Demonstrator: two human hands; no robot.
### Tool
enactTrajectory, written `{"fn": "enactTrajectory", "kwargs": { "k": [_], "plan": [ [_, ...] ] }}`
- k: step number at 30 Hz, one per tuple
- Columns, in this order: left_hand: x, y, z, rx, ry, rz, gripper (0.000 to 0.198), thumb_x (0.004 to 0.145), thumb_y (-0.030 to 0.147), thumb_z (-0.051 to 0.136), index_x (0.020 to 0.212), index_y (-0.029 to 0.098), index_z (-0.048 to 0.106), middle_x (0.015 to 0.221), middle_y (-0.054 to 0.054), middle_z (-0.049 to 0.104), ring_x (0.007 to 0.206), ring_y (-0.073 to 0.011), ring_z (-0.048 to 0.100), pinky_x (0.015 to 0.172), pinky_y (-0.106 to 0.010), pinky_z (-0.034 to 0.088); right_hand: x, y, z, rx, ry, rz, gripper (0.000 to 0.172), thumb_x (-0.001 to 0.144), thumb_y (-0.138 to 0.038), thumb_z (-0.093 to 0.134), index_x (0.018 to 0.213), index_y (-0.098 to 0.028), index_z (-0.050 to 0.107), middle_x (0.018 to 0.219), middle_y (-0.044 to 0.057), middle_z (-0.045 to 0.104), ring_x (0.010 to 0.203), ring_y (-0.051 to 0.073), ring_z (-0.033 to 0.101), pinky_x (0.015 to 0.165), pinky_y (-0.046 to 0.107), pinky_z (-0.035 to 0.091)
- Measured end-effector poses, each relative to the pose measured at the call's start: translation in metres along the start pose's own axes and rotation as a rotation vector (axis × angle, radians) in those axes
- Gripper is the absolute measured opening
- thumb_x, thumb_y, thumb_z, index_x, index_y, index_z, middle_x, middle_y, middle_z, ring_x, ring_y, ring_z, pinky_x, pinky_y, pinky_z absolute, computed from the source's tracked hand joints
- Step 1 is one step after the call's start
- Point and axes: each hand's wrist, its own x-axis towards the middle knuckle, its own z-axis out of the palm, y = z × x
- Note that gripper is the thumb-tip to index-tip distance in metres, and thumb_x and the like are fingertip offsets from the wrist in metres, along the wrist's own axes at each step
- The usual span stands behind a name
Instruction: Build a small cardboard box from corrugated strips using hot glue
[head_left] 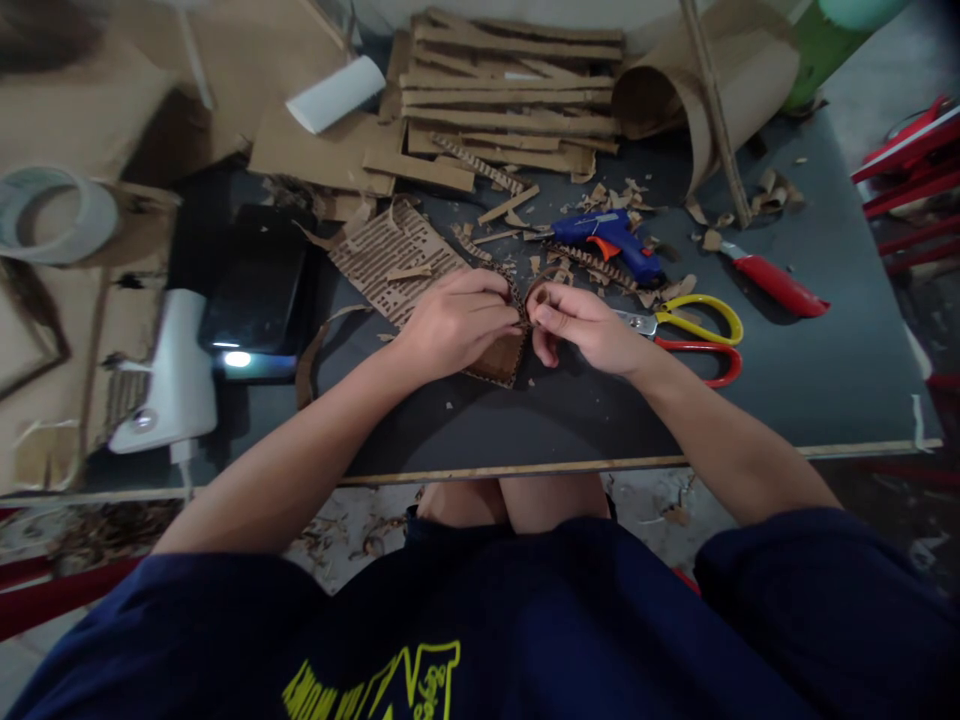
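In the head view both hands meet just left of the yellow-and-red scissors [694, 330] on the dark bench [825, 380]. The left hand [454, 325] is clenched over the top of a small cardboard piece [501, 362], and the right hand [589, 328] pinches a narrow corrugated strip [516, 288] between thumb and forefinger. The strip arcs between the two sets of fingers along the piece's upper edge, its length running left to right and equally near both hands. A blue glue gun [611, 240] lies just beyond the scissors.
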Motion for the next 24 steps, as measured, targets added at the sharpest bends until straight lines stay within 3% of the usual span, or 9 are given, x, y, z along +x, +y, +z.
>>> {"fn": "enactTrajectory", "kwargs": {
  "k": [6,12,17,22,24],
  "plan": [
    [0.003,0.004,-0.002,-0.001,-0.031,0.017,0.03,0.102,0.032,0.045,0.092,0.019,0.071,0.084,-0.005,0.073,0.099,-0.0188,0.066,0.083,-0.032,0.051,0.001,0.002,0.001,0.089,0.039,0.064,0.03,0.087,-0.047,0.062,0.081,-0.02,0.049,0.057,-0.004,0.058,0.048,0.01,0.056,0.049,0.023,0.044],
    [0.005,0.011,-0.001,-0.014,-0.048,0.086,0.027,0.101,0.024,0.044,0.094,0.02,0.07,0.083,-0.003,0.074,0.099,-0.0174,0.067,0.082,-0.029,0.05,0.006,0.009,0.004,0.129,0.112,0.088,0.013,0.07,-0.031,0.056,0.063,-0.021,0.049,0.054,-0.004,0.049,0.044,0.01,0.051,0.043,0.024,0.039],
    [0.004,0.004,-0.002,-0.002,-0.032,0.067,0.026,0.101,0.026,0.046,0.092,0.018,0.07,0.085,-0.005,0.073,0.097,-0.0184,0.066,0.082,-0.03,0.05,0.002,-0.002,0.003,0.137,0.106,-0.028,0.016,0.067,-0.023,0.048,0.054,-0.022,0.039,0.051,-0.007,0.03,0.04,0.009,0.047,0.044,0.026,0.029],
    [0.003,0.003,-0.003,-0.083,-0.005,-0.05,0.025,0.098,0.035,0.053,0.091,0.017,0.069,0.084,-0.006,0.072,0.097,-0.0196,0.065,0.088,-0.032,0.052,0.001,-0.002,0.004,0.136,0.112,-0.093,0.016,0.072,-0.021,0.048,0.057,-0.021,0.041,0.055,-0.007,0.03,0.04,0.009,0.045,0.043,0.025,0.027],
    [0.005,0.006,-0.006,-0.139,0.013,-0.075,0.023,0.097,0.032,0.054,0.088,0.016,0.068,0.08,-0.006,0.071,0.094,-0.0187,0.064,0.086,-0.031,0.052,0.001,0.001,0.006,0.11,0.207,-0.171,0.017,0.076,-0.024,0.049,0.06,-0.022,0.042,0.058,-0.006,0.034,0.041,0.008,0.043,0.042,0.025,0.028]
  ]
}}
